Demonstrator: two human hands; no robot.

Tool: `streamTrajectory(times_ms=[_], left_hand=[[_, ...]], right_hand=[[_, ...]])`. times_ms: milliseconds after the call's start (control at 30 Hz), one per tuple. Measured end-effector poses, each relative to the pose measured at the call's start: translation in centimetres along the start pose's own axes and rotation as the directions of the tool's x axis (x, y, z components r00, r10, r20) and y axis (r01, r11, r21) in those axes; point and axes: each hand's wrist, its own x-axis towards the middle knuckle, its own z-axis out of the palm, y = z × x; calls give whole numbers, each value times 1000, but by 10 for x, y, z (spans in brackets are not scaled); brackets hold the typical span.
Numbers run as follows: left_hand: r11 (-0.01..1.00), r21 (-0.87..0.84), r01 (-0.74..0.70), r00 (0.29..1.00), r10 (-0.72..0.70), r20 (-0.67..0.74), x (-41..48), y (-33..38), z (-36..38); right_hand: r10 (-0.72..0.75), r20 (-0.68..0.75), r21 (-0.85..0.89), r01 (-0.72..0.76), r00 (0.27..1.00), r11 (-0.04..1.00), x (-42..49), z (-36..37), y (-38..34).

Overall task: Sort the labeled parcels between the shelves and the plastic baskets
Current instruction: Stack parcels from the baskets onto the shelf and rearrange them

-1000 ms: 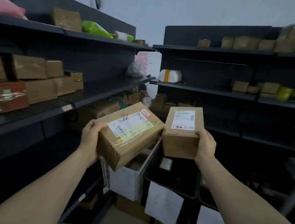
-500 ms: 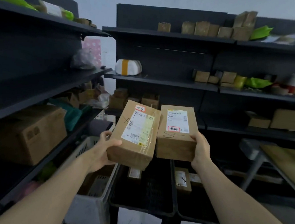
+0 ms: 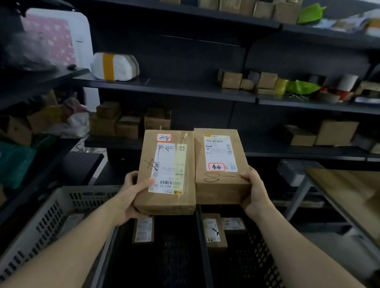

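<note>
Undersides hidden; left grip (image 3: 131, 196) clasps taped parcel (image 3: 168, 171), right grip (image 3: 255, 195) clasps second parcel (image 3: 220, 183).

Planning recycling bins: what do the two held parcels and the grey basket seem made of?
The left parcel looks like matte brown cardboard, with glossy clear tape across its paper label. The right parcel shows the same cardboard and a white paper label. The grey basket is probably moulded plastic, given its slotted walls.
</note>
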Motion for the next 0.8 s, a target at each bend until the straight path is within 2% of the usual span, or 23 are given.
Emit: streamTrajectory(times_ms=[167,400,567,800], left_hand=[[999,44,-12,999,14,-34,56,3,16],[992,92,81,993,-72,-95,122,7,34],[987,71,148,976,-134,-172,153,4,34],[980,88,176,972,-159,-174,190,15,27]], right_hand=[[28,15,4,-28,1000,1000,59,-7,2],[107,14,-50,-107,994,993,136,-10,7],[128,26,-102,-125,991,987,168,-3,13],[116,-17,-206,-117,993,972,194,9,9]])
